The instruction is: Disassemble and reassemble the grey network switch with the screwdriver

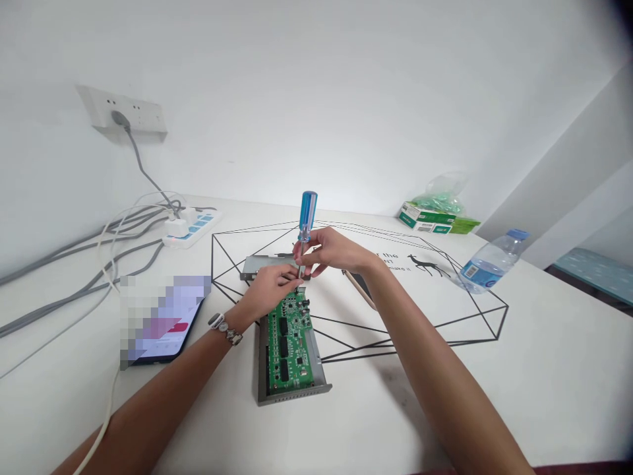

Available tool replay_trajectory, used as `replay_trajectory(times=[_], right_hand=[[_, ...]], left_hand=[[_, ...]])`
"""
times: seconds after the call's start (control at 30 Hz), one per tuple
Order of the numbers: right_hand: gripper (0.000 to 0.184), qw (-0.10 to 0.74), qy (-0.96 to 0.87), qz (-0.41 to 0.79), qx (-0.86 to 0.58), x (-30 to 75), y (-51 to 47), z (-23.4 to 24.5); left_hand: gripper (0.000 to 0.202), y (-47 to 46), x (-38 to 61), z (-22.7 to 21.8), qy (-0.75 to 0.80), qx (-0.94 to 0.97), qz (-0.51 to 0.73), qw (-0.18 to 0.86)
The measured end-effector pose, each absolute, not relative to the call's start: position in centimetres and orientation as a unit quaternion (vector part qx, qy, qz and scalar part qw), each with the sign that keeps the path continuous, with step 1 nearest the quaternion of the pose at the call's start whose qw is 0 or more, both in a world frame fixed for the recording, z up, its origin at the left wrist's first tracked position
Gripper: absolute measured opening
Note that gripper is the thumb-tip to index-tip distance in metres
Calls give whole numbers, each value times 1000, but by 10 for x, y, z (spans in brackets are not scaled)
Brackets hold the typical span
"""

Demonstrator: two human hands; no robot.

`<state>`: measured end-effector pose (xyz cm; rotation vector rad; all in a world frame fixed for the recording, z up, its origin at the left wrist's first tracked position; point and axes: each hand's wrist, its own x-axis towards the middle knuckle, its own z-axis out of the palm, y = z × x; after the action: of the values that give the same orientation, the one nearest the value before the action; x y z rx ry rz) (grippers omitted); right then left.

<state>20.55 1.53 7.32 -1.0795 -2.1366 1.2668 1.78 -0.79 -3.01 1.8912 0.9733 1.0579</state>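
A screwdriver with a clear blue handle (307, 215) stands upright over the far end of a green circuit board (291, 342) that lies in an open grey metal case (260, 369). My right hand (330, 251) is closed round the lower handle and shaft. My left hand (270, 287), with a watch on the wrist, pinches the shaft near its tip, just above the board. A grey metal cover (257, 265) lies behind the hands, partly hidden by them.
A phone (163, 323) with a lit screen lies to the left. Behind it are a white power strip (190, 226) and grey cables (74, 280). A water bottle (487, 264) lies at the right, green-and-white boxes (428, 219) at the back, and a thin stick (360, 290) under my right wrist.
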Motion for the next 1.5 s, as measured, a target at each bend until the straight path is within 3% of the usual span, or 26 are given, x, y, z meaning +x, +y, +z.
replay_trajectory(times=[0.33,0.77,0.97,1.37,1.5], right_hand=[[9,203,-762,482,-381,208,19,72],[16,216,-760,462,-403,206,17,72],[6,202,-769,469,-384,207,17,74],[11,196,-755,500,-376,205,15,74],[13,214,-757,462,-409,204,15,72]], left_hand=[[30,-12,18,-21,371,740,401,393],[25,-8,18,-30,386,739,421,358],[31,-10,17,-24,380,735,404,391],[24,-6,16,-29,373,745,399,383],[21,-5,17,-32,391,738,412,365]])
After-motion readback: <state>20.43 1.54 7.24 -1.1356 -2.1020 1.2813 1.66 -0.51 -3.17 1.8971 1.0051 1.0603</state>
